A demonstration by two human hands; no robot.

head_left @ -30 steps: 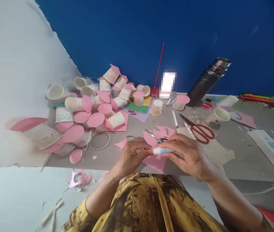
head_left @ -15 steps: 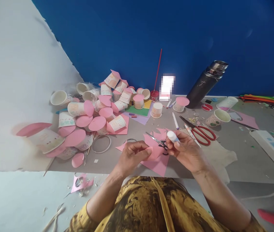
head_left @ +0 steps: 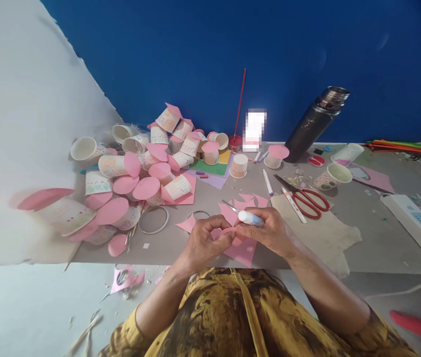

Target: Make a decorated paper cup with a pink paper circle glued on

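Note:
My left hand point(head_left: 208, 244) pinches a small pink paper piece point(head_left: 228, 231) between thumb and fingers. My right hand point(head_left: 270, 232) meets it there, its fingertips on the paper's right side, while also gripping a white glue bottle point(head_left: 249, 218) with a blue label, tilted over the top of the hand. Beneath both hands lie cut pink paper scraps point(head_left: 243, 254). Small scissors point(head_left: 229, 206) rest on the scraps, their handles hidden by the right hand and the bottle. Farther back, a paper cup point(head_left: 238, 166) stands upside down beside another cup topped with a pink disc point(head_left: 277, 151).
A pile of decorated cups with pink discs point(head_left: 147, 188) fills the left side, with a tape ring point(head_left: 153, 220) before it. Red-handled scissors point(head_left: 310, 203), markers point(head_left: 268, 182), a dark flask point(head_left: 312, 126), a patterned cup point(head_left: 332, 177) and a power strip point(head_left: 414, 228) lie to the right.
My right hand has moved left to the pink paper and now touches it together with my left hand. The glue bottle has swung from upright-leaning to nearly level. The view has shifted slightly.

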